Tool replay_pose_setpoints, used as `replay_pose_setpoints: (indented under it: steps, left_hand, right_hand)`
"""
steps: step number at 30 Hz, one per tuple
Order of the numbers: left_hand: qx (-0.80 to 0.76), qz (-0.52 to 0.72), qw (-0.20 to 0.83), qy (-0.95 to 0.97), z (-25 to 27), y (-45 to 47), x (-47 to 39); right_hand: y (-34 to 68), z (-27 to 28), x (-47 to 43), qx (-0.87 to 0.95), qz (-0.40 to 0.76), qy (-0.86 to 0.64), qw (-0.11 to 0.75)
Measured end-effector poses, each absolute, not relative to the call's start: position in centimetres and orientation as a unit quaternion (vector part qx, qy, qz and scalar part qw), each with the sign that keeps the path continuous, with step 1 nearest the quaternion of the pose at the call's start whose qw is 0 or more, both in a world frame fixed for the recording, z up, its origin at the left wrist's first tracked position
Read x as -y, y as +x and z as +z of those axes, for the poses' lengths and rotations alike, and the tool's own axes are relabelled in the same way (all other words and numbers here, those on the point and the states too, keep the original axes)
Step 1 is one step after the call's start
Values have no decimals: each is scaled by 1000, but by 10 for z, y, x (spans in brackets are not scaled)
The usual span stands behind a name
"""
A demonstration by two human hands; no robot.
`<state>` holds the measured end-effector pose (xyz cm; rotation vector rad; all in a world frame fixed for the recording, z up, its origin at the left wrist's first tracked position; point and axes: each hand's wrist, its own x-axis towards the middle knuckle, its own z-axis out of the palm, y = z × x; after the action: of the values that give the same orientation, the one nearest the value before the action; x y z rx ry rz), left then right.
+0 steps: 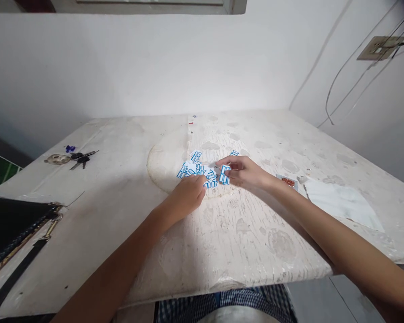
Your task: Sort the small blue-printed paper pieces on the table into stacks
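Note:
Small white paper pieces [195,168] printed with blue outlined shapes lie in a loose, overlapping heap near the middle of the table. My left hand [186,194] is at the near edge of this heap with its fingers curled closed. What lies between those fingers is hidden. To the right of the heap, my right hand [244,171] pinches one white piece with a blue outline [225,175], held up on its edge. Another blue-printed piece [234,153] shows just behind the right hand.
On the left are keys with a keyring [81,158], a small blue item [70,148] and a black bag [16,229] with a strap. Beyond my right forearm lie a small packet [288,181] and a white sheet [343,202]. A wall socket [380,48] with cables is at upper right.

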<state>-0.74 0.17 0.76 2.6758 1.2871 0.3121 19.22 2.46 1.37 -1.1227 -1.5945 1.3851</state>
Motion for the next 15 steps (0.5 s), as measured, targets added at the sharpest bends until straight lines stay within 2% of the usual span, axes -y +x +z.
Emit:
replay_pose_setpoints:
  steps: [5, 10, 15]
  left_hand:
    - [-438, 114, 97, 887, 5, -5, -3]
    - [-439, 130, 120, 881, 4, -6, -3]
    - [-430, 132, 120, 885, 5, -7, -2]
  right_hand:
    - [196, 30, -21, 619, 520, -475, 348]
    - [198, 33, -21, 664, 470, -441, 379]
    - [192, 29, -16, 691, 442, -437, 368]
